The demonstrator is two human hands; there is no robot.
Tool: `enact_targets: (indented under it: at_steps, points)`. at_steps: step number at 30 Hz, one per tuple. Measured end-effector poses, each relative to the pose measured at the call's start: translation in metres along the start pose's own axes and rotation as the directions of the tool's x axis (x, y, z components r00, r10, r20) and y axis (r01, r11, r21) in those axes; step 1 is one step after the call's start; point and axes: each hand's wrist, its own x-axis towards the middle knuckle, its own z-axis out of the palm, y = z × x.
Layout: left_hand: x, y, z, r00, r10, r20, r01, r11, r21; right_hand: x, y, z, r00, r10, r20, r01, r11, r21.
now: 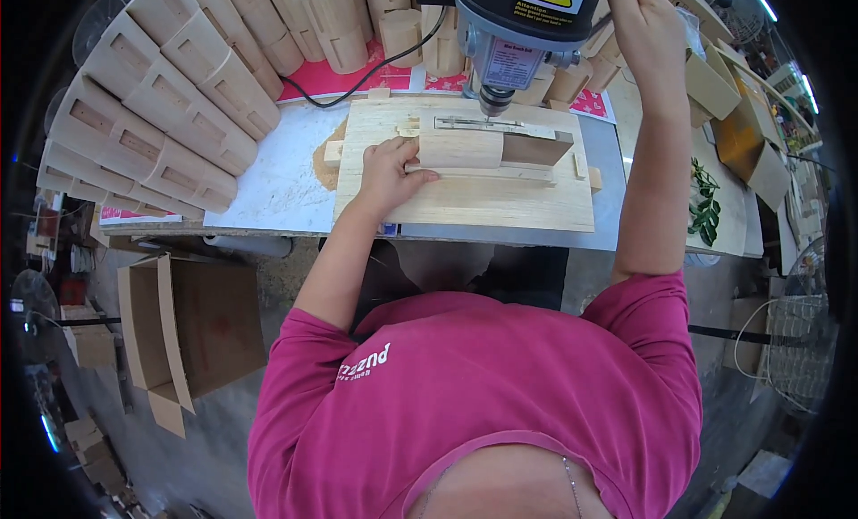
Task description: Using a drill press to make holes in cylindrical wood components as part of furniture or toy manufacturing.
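Note:
My left hand [393,172] grips the left end of a pale wooden block [460,149] with a rounded face, its thumb on the near side. The block lies in a wooden jig on a flat wooden board [483,204]. A metal guide with a long slot [478,126] lies along the block's far side, right below the chuck [493,101] of a small bench drill [523,27]. Whether the bit touches the wood I cannot tell. My right hand [645,23] is raised beside the drill, closed round its dark lever, which is mostly hidden.
Stacked rounded wooden blocks [192,90] with rectangular recesses line the table's left and back. A black cable [357,88] runs behind the board. An open cardboard box [206,318] stands on the floor at left; a leafy green plant [704,204] sits at right.

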Motion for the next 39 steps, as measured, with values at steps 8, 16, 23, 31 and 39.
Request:
enact_targets:
  at_steps: [8, 16, 23, 31, 39]
  points:
    - [-0.002, -0.008, 0.002, 1.0, -0.015, 0.014, 0.015, 1.0, -0.014, -0.084, -0.024, -0.022, 0.994, 0.017, 0.104, -0.009, 0.997, -0.076]
    - [-0.002, -0.008, 0.003, 0.999, 0.019, -0.027, -0.019, 1.0, -0.001, -0.158, 0.002, 0.005, 0.994, 0.102, 0.03, -0.105, 0.988, 0.109]
    - [0.0, -0.006, 0.004, 1.0, 0.008, 0.001, -0.008, 1.0, -0.017, -0.175, 0.029, 0.024, 1.0, -0.003, 0.003, 0.003, 0.988, 0.154]
    - [-0.002, -0.003, 0.0, 0.999, -0.032, 0.005, 0.032, 0.999, -0.025, -0.115, -0.001, -0.01, 0.999, -0.045, 0.017, 0.044, 0.998, 0.04]
    - [0.012, 0.029, 0.026, 0.995, 0.089, -0.052, -0.088, 0.996, 0.028, 0.032, 0.035, 0.01, 0.956, 0.178, 0.233, -0.161, 0.983, -0.09]
